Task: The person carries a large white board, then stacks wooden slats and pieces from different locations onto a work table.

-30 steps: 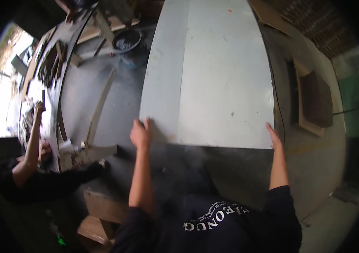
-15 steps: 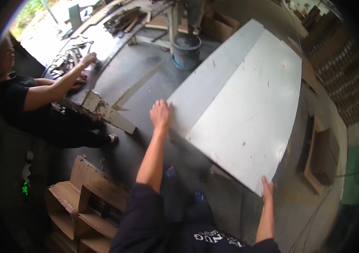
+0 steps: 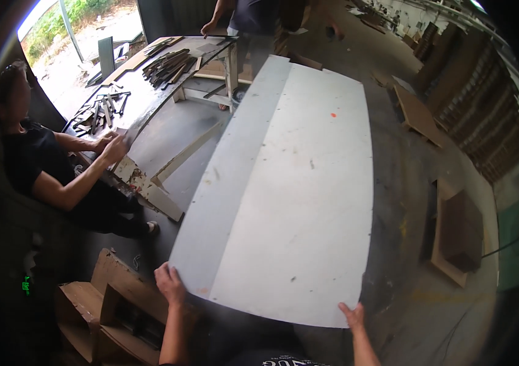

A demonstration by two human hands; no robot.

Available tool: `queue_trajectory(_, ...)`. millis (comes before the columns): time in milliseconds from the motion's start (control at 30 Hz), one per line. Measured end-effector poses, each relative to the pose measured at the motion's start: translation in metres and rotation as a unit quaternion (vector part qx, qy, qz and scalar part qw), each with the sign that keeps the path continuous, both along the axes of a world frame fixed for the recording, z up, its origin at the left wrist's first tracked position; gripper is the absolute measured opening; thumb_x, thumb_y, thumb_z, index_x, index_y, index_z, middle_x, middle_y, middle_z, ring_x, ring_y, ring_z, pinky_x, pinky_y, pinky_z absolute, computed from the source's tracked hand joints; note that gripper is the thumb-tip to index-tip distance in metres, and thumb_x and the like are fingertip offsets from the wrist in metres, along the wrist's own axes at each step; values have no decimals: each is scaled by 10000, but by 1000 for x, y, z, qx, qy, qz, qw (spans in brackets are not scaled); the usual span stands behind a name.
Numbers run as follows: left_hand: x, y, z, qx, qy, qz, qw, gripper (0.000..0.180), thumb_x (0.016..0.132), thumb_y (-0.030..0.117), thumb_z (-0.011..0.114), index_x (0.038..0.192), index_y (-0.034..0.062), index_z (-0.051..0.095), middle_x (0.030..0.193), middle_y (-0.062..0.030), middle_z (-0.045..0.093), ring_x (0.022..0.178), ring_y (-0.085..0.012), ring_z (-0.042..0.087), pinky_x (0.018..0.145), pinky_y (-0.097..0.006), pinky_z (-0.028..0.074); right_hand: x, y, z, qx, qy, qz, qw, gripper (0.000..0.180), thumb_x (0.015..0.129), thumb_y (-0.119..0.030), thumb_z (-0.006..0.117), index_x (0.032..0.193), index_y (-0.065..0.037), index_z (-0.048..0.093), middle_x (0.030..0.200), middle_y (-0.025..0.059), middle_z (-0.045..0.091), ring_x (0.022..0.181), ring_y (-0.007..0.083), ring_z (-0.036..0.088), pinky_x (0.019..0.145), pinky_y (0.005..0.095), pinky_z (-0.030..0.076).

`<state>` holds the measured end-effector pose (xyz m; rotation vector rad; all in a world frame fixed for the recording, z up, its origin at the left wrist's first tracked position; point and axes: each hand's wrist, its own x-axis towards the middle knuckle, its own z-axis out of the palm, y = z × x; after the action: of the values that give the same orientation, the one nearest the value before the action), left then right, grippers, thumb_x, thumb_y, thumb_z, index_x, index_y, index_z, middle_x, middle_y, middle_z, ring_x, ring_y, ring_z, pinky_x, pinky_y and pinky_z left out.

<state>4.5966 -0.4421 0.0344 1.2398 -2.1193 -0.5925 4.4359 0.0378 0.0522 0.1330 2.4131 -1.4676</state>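
**Both hands on the near edge of the big white panel**

From my feed, the large white rectangular sheet panel (image 3: 290,189) fills the middle of the view, lying long-ways away from me over the grey concrete floor (image 3: 406,183), its far end reaching toward the worktop. A second, greyer strip runs along its left side; I cannot tell whether that is a separate sheet underneath or part of the same board.

Next in size is the long dark worktop (image 3: 149,85) at upper left, loaded with dark wooden offcuts (image 3: 168,61). A person in a black shirt (image 3: 33,165) sits just beside it at left, both of their hands at its near corner. Another person (image 3: 244,18) stands at its far end, one hand resting on it.

At lower left sits an open brown cardboard box (image 3: 100,305), just beside my left arm. To the right, well apart from the panel, a shallow wooden tray-like frame (image 3: 454,235) lies on the floor.

My left hand (image 3: 169,283) grips the panel's near left corner, fingers curled over the edge. My right hand (image 3: 353,317) holds the near right corner, thumb on top; the fingers are hidden beneath.
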Motion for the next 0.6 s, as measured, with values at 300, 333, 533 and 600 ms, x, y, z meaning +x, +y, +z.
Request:
queue_trajectory(300, -8, -153, -27, -46, 102, 45, 993, 247, 770, 139, 607, 964, -4, 558, 894, -142, 519, 800, -263, 530, 707, -340, 438, 24, -142, 1, 104, -2, 12, 995, 479, 667, -337, 725, 918, 48, 590, 887, 167, 641, 827, 247, 621, 729, 326, 464)
queue_trajectory(333, -16, -171, -28, -42, 95, 39, 994, 248, 769, 152, 609, 964, 7, 561, 881, -141, 523, 796, -272, 531, 712, -343, 438, 27, -158, 2, 127, -10, 13, 992, 482, 668, -344, 724, 920, 45, 592, 888, 165, 641, 828, 248, 620, 728, 328, 464)
queue_trajectory(533, -24, -260, -28, -45, 33, 56, 997, 282, 766, 232, 609, 969, 41, 571, 901, -153, 548, 839, -325, 537, 729, -380, 437, 29, -213, -14, 107, -32, 97, 989, 488, 685, -337, 721, 950, 46, 579, 923, 154, 627, 851, 235, 599, 767, 328, 451)
queue_trajectory(600, -13, -258, -28, -53, 1, 52, 997, 279, 773, 233, 601, 983, 51, 573, 930, -159, 553, 887, -327, 531, 764, -389, 426, 17, -223, -9, -17, -80, 65, 995, 524, 707, -322, 714, 1039, 43, 538, 988, 131, 600, 890, 223, 571, 806, 327, 443)
